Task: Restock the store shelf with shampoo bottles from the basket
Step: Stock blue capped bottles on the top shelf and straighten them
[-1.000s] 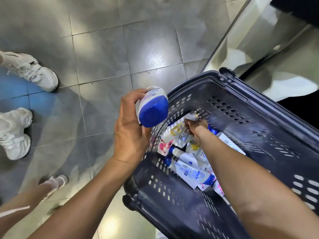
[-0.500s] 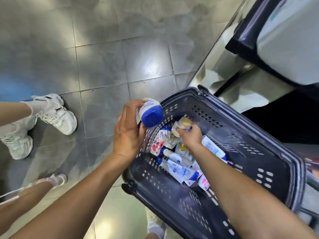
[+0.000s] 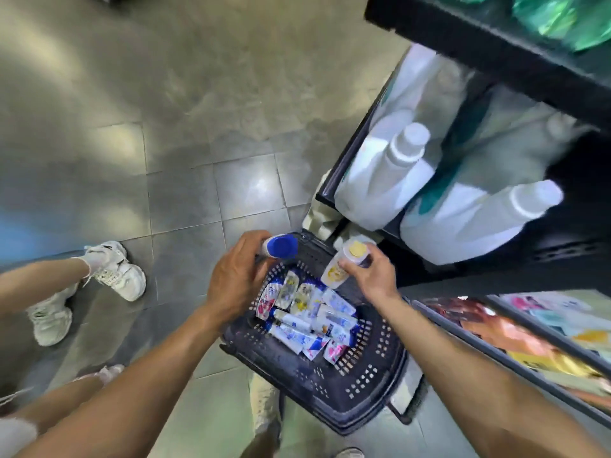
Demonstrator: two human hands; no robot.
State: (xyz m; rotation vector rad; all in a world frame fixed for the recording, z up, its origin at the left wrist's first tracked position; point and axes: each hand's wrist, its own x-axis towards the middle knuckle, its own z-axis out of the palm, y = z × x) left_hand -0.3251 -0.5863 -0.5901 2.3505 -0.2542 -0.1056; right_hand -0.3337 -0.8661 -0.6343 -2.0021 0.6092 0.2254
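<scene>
A dark blue plastic basket (image 3: pixel 350 388) stands on the floor below me, with several white shampoo bottles (image 3: pixel 307 319) lying in its bottom. My left hand (image 3: pixel 236 279) grips a white bottle with a blue cap (image 3: pixel 281 246) above the basket's far left rim. My right hand (image 3: pixel 370 276) holds a white bottle with a yellow cap (image 3: pixel 344 264) above the far right rim, lifted out of the basket. The store shelf (image 3: pixel 515 57) rises at the right.
Large white jugs (image 3: pixel 393 173) fill the low shelf just beyond the basket. Colourful packets (image 3: pixel 515 338) lie on a shelf at the lower right. Another person's legs and white sneakers (image 3: pixel 112 271) stand on the grey tiled floor at the left.
My right hand has lifted the yellow-capped bottle out of the basket. My view has risen and turned toward the shelf, and both hands sit higher above the basket.
</scene>
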